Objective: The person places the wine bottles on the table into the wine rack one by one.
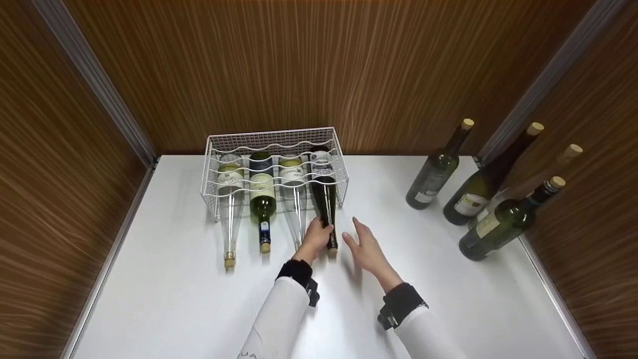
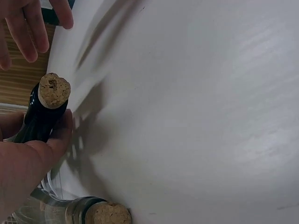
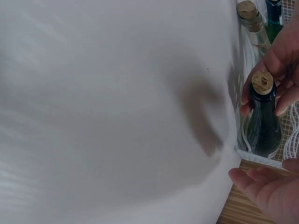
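Note:
A dark, cork-stopped wine bottle point(image 1: 326, 199) lies in the rightmost slot of a white wire rack point(image 1: 344, 174), its neck sticking out toward me. My left hand point(image 1: 315, 237) curls round that neck; the left wrist view shows fingers and thumb about it just behind the cork point(image 2: 55, 91). To the right, apart from the bottle, my right hand point(image 1: 369, 249) is held with its fingers extended and nothing in it. In the right wrist view the right hand point(image 3: 271, 191) appears near the rack's corner. A clear bottle point(image 1: 296, 209) lies just left, its neck end partly hidden by my left hand.
A green bottle point(image 1: 263, 204) and another clear bottle point(image 1: 230, 214) fill the left slots. On the right of the white table point(image 1: 174, 289) several corked bottles stand upright, including a dark one point(image 1: 432, 177) and a green one point(image 1: 503, 227). Wood-grain panels point(image 1: 249, 65) enclose the table.

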Motion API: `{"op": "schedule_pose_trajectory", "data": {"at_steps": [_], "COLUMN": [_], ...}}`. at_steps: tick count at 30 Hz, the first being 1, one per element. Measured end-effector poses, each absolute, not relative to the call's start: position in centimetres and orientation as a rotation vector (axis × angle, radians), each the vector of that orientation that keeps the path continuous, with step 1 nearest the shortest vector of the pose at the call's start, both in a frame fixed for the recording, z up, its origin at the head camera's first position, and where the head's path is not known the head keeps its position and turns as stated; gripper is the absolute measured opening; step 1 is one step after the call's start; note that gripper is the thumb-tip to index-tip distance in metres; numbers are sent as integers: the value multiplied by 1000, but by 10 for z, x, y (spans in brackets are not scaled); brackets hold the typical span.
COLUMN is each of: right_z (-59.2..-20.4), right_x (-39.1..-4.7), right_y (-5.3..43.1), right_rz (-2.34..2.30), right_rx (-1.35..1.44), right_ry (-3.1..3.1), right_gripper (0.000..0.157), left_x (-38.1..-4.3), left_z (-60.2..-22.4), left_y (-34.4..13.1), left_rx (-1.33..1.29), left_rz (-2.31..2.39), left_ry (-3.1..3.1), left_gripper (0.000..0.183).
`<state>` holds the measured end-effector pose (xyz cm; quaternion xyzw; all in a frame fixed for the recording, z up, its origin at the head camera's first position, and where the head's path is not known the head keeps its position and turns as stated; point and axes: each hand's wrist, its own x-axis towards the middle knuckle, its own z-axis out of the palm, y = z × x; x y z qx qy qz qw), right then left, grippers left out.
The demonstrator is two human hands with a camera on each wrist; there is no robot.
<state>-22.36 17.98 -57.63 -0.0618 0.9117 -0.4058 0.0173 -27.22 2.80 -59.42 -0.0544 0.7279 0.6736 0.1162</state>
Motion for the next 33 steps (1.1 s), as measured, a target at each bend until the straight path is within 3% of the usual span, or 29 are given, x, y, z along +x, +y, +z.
{"op": "schedule_pose_trajectory", "data": {"at_steps": [10,17,33], "right_z": [-575,-578,-585], "right_x": [-222,-220,-212], "right_y": [180,188,209], "right_rz": [-1238,-1241,-1239], "right_rx": [-141,-100,42], "right_ry": [2806,2809,2763], "right_gripper": [62,62,64], "left_x": [-274,-273,-244], "left_z": [-594,-583,-562], "left_y": [23,24,18], "left_rx": [-158,-107,216], "left_rz": [1984,1885,1625], "left_ry": [2181,2306,2505], "left_gripper": [53,52,68]}}
